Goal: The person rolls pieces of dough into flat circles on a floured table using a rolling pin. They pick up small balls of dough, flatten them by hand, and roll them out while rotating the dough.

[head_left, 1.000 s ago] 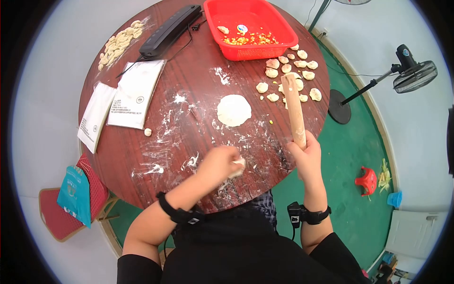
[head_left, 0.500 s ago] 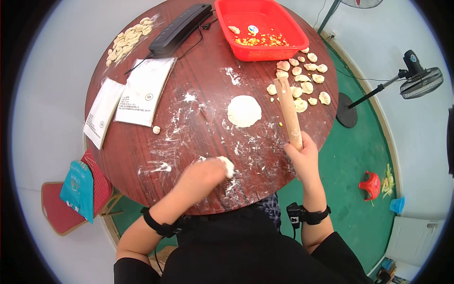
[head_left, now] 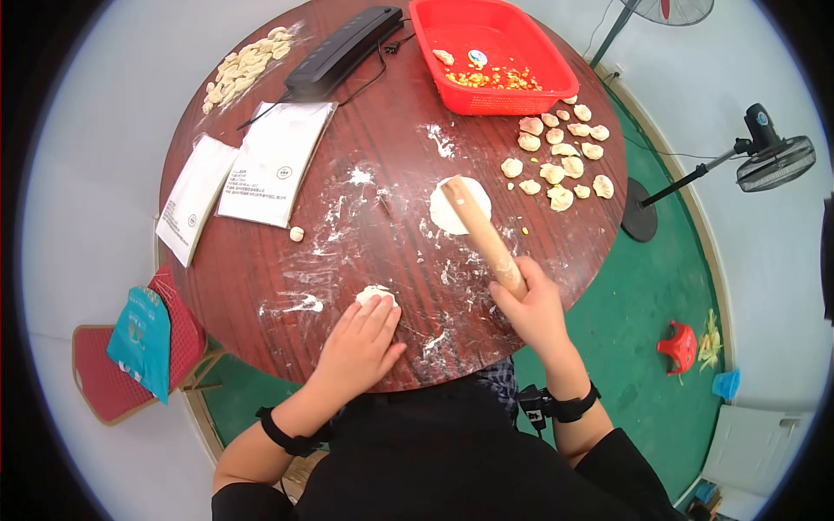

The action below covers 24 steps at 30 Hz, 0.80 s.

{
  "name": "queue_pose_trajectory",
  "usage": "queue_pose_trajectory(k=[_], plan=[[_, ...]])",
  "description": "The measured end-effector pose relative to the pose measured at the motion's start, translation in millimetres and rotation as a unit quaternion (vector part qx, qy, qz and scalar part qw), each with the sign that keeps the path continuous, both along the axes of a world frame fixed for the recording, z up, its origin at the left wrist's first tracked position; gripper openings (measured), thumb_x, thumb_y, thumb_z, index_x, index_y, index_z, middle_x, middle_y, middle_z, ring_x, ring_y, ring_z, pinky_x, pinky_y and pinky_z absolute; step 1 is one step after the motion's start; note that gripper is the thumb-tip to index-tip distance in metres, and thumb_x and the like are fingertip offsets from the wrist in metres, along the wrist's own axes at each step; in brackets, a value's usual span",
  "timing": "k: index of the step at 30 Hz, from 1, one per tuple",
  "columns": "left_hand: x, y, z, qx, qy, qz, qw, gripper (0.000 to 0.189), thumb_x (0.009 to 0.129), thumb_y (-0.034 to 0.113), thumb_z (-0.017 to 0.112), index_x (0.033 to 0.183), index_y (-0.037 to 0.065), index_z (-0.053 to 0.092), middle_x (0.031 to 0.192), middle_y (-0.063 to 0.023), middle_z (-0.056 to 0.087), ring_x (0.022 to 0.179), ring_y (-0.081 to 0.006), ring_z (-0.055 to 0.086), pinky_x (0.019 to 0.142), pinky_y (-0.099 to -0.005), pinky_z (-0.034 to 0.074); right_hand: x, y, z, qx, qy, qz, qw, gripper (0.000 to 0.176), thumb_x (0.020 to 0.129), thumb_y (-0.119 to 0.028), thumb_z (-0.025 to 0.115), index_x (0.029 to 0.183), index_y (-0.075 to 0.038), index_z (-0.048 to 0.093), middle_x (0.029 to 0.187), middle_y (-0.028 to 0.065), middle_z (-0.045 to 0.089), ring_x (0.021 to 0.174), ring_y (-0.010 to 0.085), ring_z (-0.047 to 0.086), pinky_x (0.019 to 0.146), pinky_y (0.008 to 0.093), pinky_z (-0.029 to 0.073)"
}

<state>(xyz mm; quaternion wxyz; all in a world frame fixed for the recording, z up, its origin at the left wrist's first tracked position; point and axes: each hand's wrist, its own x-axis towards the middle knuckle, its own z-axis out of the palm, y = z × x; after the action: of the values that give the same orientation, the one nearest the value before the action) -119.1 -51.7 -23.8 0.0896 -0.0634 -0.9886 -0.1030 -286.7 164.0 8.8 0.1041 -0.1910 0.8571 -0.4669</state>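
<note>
My left hand lies flat near the front edge of the table, its fingers on a small piece of dough. Part of that dough is hidden under the fingertips. In my right hand is a wooden rolling pin, gripped at its near end and slanting up to the left. Its far end overlaps a flat round dough wrapper in the middle of the table. One small dough ball sits to the left, by the white packets.
Filled dumplings lie scattered at the right, below a red basket with yellow bits inside. A black appliance with a cord, white packets and pale dough pieces occupy the left. A fan stands beyond the table.
My left hand has turned from a closed grip on the dough to lying flat on it, slightly further left. The rolling pin has swung left and now overlaps the wrapper.
</note>
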Motion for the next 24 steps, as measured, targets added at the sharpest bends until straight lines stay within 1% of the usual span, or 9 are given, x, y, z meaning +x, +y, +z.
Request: queue_pose_trajectory(k=[2,5,7,9,12,16,17,20,24], plan=[[3.3,9.9,-2.4,0.027,-0.025,0.01,0.999,0.058,0.082,0.028,0.068,0.129,-0.001,0.051,0.139,-0.0187,0.047,0.13,-0.0337,0.044,0.106,-0.0467,0.036,9.7,-10.7,2.6,0.014,-0.004,0.02,1.0,0.03,0.082,-0.024,0.069,0.103,-0.004,0.06,0.084,0.0176,0.064,0.08,0.0323,0.066,0.069,0.0397,0.05],[5.7,17.6,-1.0,0.031,-0.03,0.079,0.996,0.063,0.083,0.031,0.065,0.133,-0.002,0.047,0.142,-0.0196,0.043,0.133,-0.0355,0.04,0.109,-0.0489,0.031,24.5,-24.7,-15.5,0.047,0.162,0.112,0.979,0.038,0.084,-0.031,0.068,0.115,-0.01,0.06,0.092,0.0127,0.065,0.083,0.0322,0.065,0.071,0.0434,0.052],[6.6,17.9,-1.2,0.101,-0.002,0.128,0.987,0.06,0.085,0.032,0.064,0.131,-0.002,0.049,0.139,-0.0195,0.046,0.131,-0.0356,0.042,0.109,-0.0497,0.031,30.3,-34.6,-17.2,0.08,0.172,0.145,0.971,0.039,0.083,-0.03,0.069,0.116,-0.01,0.061,0.09,0.0119,0.064,0.082,0.0313,0.064,0.07,0.0417,0.052],[18.9,10.8,-4.6,0.097,-0.006,0.124,0.987,0.059,0.085,0.032,0.064,0.13,-0.003,0.05,0.138,-0.0196,0.047,0.13,-0.0354,0.042,0.108,-0.0497,0.031,36.1,-43.9,-21.4,0.118,0.208,0.182,0.954,0.041,0.08,-0.027,0.071,0.117,-0.012,0.061,0.081,0.0076,0.06,0.078,0.0274,0.063,0.066,0.0399,0.051],[28.5,6.3,-7.3,0.086,-0.012,0.11,0.99,0.056,0.086,0.031,0.063,0.128,-0.003,0.052,0.135,-0.0198,0.048,0.129,-0.0351,0.044,0.107,-0.0498,0.032,44.2,-57.4,-24.9,0.127,0.25,0.232,0.932,0.042,0.078,-0.026,0.072,0.117,-0.012,0.062,0.083,0.0055,0.059,0.079,0.0254,0.061,0.065,0.037,0.051],[28.3,7.4,-9.7,0.085,0.0,0.097,0.992,0.054,0.086,0.031,0.063,0.126,-0.004,0.053,0.133,-0.02,0.049,0.127,-0.0347,0.045,0.106,-0.0499,0.034,55.6,-85.3,-24.6,0.106,0.259,0.225,0.933,0.042,0.078,-0.024,0.07,0.115,-0.007,0.061,0.099,0.0102,0.058,0.093,0.0286,0.057,0.077,0.0396,0.048],[28.4,7.0,-9.9,0.087,0.002,0.096,0.992,0.054,0.086,0.031,0.063,0.126,-0.004,0.053,0.133,-0.02,0.049,0.127,-0.0347,0.045,0.106,-0.0499,0.034,57.8,-95.1,-25.5,0.119,0.243,0.225,0.936,0.044,0.083,-0.028,0.064,0.121,-0.005,0.059,0.117,0.0156,0.056,0.11,0.0339,0.053,0.092,0.0468,0.043],[28.1,6.7,-10.8,0.063,0.0,0.094,0.994,0.056,0.087,0.034,0.062,0.126,-0.005,0.053,0.132,-0.0198,0.05,0.127,-0.0319,0.046,0.107,-0.0476,0.034,63.5,-134.8,-45.5,0.157,0.335,0.18,0.911,0.047,0.089,-0.033,0.056,0.127,-0.005,0.056,0.134,0.0182,0.05,0.126,0.0367,0.044,0.103,0.0537,0.034],[30.9,3.4,-15.8,0.078,0.026,0.091,0.992,0.052,0.085,0.031,0.063,0.123,-0.003,0.054,0.131,-0.0175,0.052,0.125,-0.0319,0.047,0.106,-0.0489,0.034,30.6,-159.5,-49.1,0.176,0.388,0.185,0.885,0.049,0.093,-0.034,0.05,0.132,-0.006,0.053,0.142,0.0194,0.043,0.136,0.0364,0.035,0.108,0.0575,0.027]])
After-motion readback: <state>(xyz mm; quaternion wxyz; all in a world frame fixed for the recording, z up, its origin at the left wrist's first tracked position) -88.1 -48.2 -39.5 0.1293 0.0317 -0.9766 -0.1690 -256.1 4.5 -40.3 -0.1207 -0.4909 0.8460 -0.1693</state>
